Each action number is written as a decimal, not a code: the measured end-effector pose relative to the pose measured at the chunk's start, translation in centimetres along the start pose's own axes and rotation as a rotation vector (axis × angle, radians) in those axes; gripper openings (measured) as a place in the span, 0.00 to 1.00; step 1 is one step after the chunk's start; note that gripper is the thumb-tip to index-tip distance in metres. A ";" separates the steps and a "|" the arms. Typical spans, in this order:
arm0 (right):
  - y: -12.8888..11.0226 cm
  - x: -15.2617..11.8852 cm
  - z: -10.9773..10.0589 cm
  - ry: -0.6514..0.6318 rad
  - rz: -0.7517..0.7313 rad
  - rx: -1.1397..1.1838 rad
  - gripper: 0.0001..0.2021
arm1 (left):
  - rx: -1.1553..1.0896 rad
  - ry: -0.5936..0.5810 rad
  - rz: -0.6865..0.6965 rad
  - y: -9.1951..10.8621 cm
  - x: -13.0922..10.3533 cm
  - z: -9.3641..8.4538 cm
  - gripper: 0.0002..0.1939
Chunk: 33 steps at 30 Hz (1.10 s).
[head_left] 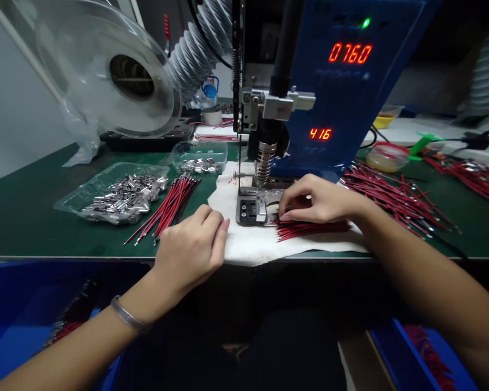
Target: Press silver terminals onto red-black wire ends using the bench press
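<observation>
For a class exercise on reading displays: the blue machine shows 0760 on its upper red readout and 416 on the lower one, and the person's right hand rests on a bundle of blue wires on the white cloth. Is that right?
Not quite. In the head view the right hand rests on a bundle of red wires, not blue ones. The rest holds: the blue machine reads 0760 above and 416 below, and the wires lie on the white cloth.

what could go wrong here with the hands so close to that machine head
The right hand has its fingertips on the metal fixture directly beneath the machine's tip, so they might get caught or burned. Its wrist lies on the loose red wires and may sweep them off the white cloth.
</observation>
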State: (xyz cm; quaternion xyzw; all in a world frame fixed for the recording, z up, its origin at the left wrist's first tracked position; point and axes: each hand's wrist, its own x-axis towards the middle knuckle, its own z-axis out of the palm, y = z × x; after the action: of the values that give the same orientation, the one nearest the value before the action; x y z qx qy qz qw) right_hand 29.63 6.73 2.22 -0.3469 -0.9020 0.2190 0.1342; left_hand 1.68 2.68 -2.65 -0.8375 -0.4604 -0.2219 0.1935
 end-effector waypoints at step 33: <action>0.4 -0.9 0.6 0.200 -0.106 -0.204 0.12 | -0.031 -0.039 -0.124 0.7 0.4 0.0 0.14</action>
State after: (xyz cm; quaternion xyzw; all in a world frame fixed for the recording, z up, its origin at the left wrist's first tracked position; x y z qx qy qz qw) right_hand 30.24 6.22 1.47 -0.3307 -0.9187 0.0833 0.1991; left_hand 2.52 2.59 -2.48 -0.8144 -0.5115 -0.2244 0.1573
